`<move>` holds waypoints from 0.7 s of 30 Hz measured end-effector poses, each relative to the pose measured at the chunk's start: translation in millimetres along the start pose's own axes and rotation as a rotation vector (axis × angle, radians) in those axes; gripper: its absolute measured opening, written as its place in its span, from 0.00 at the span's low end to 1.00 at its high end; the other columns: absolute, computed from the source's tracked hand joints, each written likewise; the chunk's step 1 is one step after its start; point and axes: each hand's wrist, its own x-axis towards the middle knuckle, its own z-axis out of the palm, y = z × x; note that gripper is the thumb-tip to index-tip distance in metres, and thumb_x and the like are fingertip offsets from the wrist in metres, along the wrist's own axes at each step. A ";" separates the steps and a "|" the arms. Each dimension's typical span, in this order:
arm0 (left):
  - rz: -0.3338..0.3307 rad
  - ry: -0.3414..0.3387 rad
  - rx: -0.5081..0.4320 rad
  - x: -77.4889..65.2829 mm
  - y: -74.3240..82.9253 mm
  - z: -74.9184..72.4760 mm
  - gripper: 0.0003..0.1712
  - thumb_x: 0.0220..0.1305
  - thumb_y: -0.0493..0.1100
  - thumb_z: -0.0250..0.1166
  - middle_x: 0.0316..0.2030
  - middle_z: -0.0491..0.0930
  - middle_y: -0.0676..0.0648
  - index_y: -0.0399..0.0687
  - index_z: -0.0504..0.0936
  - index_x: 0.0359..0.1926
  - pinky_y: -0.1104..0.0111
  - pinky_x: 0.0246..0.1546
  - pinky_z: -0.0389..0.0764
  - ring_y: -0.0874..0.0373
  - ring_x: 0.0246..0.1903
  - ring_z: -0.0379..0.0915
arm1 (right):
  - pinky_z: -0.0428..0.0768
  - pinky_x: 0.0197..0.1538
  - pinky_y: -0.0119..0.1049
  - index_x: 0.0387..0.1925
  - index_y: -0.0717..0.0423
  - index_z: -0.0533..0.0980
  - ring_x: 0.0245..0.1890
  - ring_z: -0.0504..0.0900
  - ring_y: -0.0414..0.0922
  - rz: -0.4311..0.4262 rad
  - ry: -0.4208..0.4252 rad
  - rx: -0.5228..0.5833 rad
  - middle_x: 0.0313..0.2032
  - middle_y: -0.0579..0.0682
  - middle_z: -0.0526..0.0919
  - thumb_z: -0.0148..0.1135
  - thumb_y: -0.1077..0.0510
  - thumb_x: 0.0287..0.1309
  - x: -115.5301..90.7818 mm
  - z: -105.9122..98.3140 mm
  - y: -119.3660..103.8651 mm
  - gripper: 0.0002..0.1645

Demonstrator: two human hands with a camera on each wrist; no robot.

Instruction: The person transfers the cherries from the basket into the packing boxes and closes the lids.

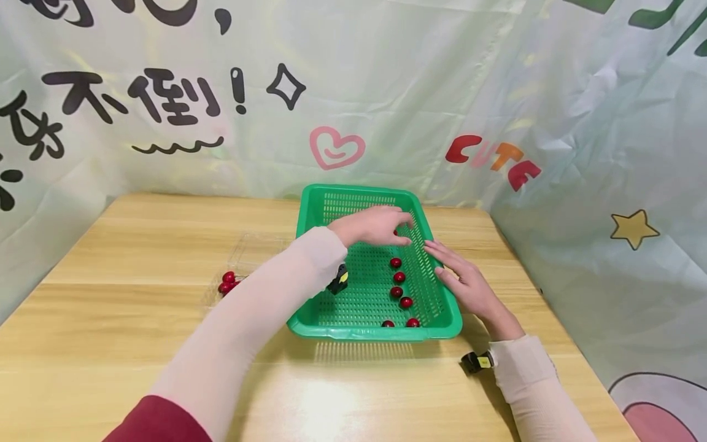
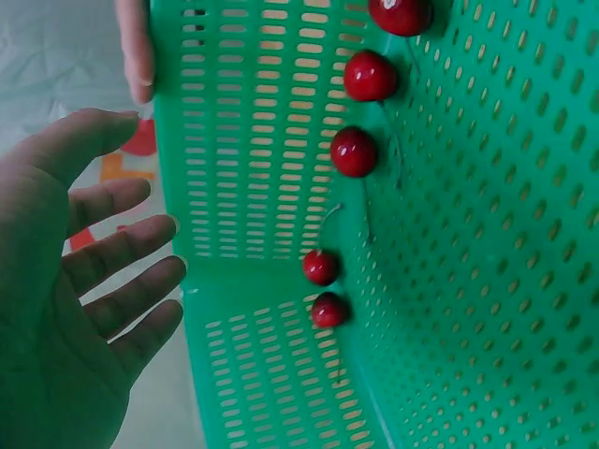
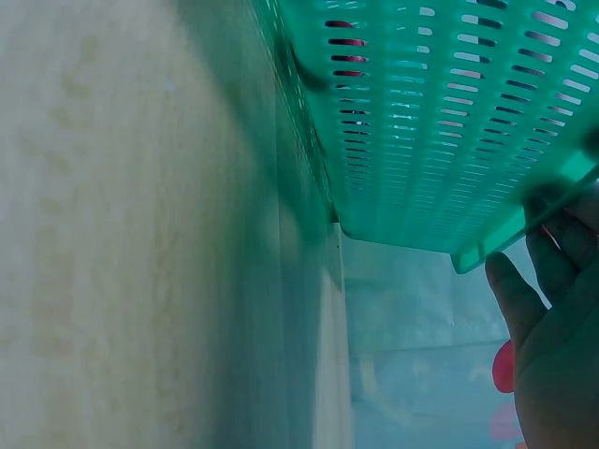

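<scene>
A green plastic basket (image 1: 374,333) stands tilted on the wooden table, its side and floor pierced with small slots. Several red cherries (image 2: 354,152), some with thin stems, lie along its right side. Over the inside of the basket reaches my left hand (image 1: 378,225), fingers relaxed and apart, with nothing held; in the left wrist view its palm (image 2: 56,271) is bare. At the right rim rests my right hand (image 1: 469,285), its straight fingers touching the edge. In the right wrist view the thumb and fingers (image 3: 552,262) are beside the rim, partly cut off by the frame.
Left of the basket, partly behind my left forearm, sits a clear plastic box (image 1: 248,250) with several cherries (image 1: 227,283). The wooden table (image 1: 166,245) meets a printed cloth backdrop (image 1: 386,92) at the back and right.
</scene>
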 end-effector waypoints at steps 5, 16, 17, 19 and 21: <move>0.009 -0.033 0.005 7.5 1.9 8.9 0.28 0.71 0.58 0.56 0.56 0.75 0.48 0.51 0.71 0.65 0.62 0.58 0.69 0.58 0.53 0.71 | 0.53 0.69 0.29 0.69 0.55 0.67 0.72 0.56 0.48 -0.006 -0.001 0.004 0.70 0.54 0.64 0.51 0.66 0.69 0.5 0.2 0.2 0.28; -0.026 -0.138 -0.034 10.6 -5.5 29.5 0.31 0.71 0.57 0.56 0.60 0.72 0.48 0.52 0.67 0.70 0.62 0.61 0.66 0.56 0.59 0.68 | 0.51 0.69 0.26 0.67 0.65 0.67 0.71 0.56 0.60 -0.009 0.004 0.018 0.69 0.61 0.64 0.52 0.73 0.65 2.0 2.1 2.3 0.28; -0.026 -0.143 -0.034 10.5 -6.5 31.4 0.31 0.71 0.57 0.56 0.60 0.72 0.47 0.52 0.67 0.70 0.62 0.61 0.67 0.56 0.59 0.68 | 0.51 0.69 0.26 0.66 0.66 0.67 0.71 0.56 0.62 -0.009 0.004 0.018 0.69 0.63 0.64 0.51 0.74 0.65 2.1 2.4 2.8 0.28; -0.034 -0.158 -0.037 10.1 -8.1 34.8 0.31 0.71 0.57 0.56 0.61 0.72 0.47 0.52 0.66 0.70 0.62 0.60 0.68 0.56 0.59 0.68 | 0.51 0.69 0.26 0.66 0.68 0.67 0.70 0.55 0.64 -0.006 0.003 0.021 0.68 0.65 0.63 0.51 0.74 0.65 2.4 2.6 2.4 0.27; -0.040 -0.177 -0.030 10.1 -9.5 38.3 0.32 0.71 0.57 0.56 0.63 0.70 0.47 0.53 0.65 0.71 0.63 0.60 0.67 0.56 0.61 0.66 | 0.51 0.69 0.26 0.66 0.68 0.67 0.70 0.55 0.63 -0.001 0.001 0.018 0.68 0.65 0.63 0.51 0.74 0.65 2.6 3.0 2.2 0.27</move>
